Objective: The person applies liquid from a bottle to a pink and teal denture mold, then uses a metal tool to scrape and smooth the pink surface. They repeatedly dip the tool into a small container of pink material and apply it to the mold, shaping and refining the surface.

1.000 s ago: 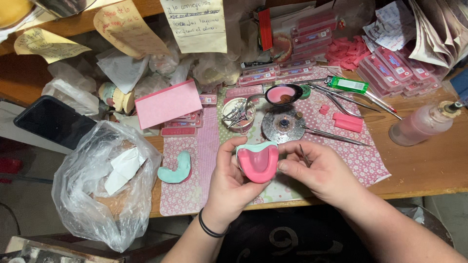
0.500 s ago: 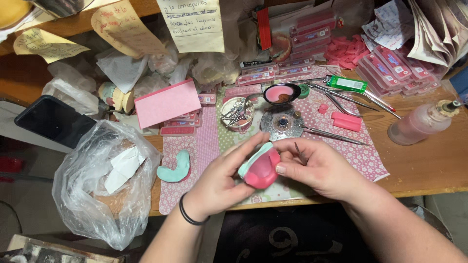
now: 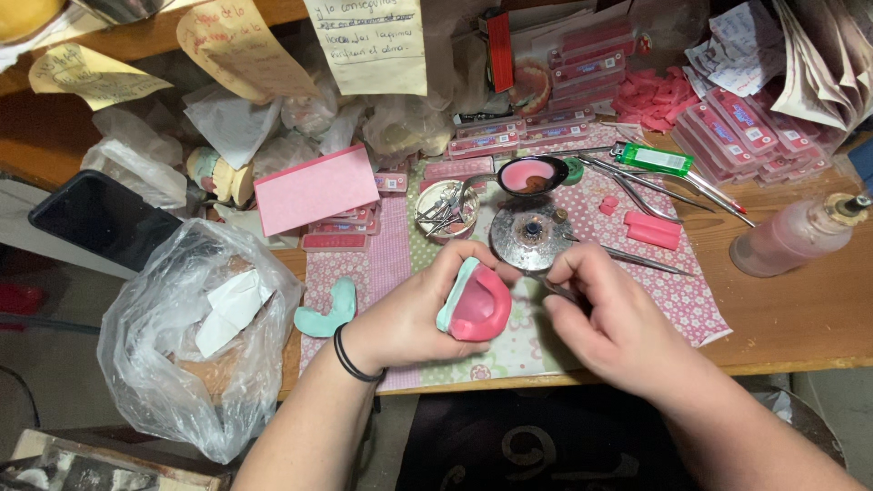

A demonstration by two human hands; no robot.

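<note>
Pink wax rim on its teal dental cast (image 3: 473, 307) sits cupped in your left hand (image 3: 409, 318) above the mat; your right hand (image 3: 609, 318) pinches a thin metal instrument (image 3: 555, 289). Carving seems underway; steady the tip.

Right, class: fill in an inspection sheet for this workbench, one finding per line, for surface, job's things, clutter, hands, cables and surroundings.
Surface: wooden bench with a floral mat under the work.
Job's things: pink and teal dental mould; thin metal tool.
Clutter: round metal disc, small pink-filled bowl, green lighter, pink wax blocks, spare teal mould piece, plastic bag, black phone.
Hands: left hand holds the mould; right hand pinches the tool.
Cables: nothing seen.
Surroundings: handwritten paper notes hang above.
</note>
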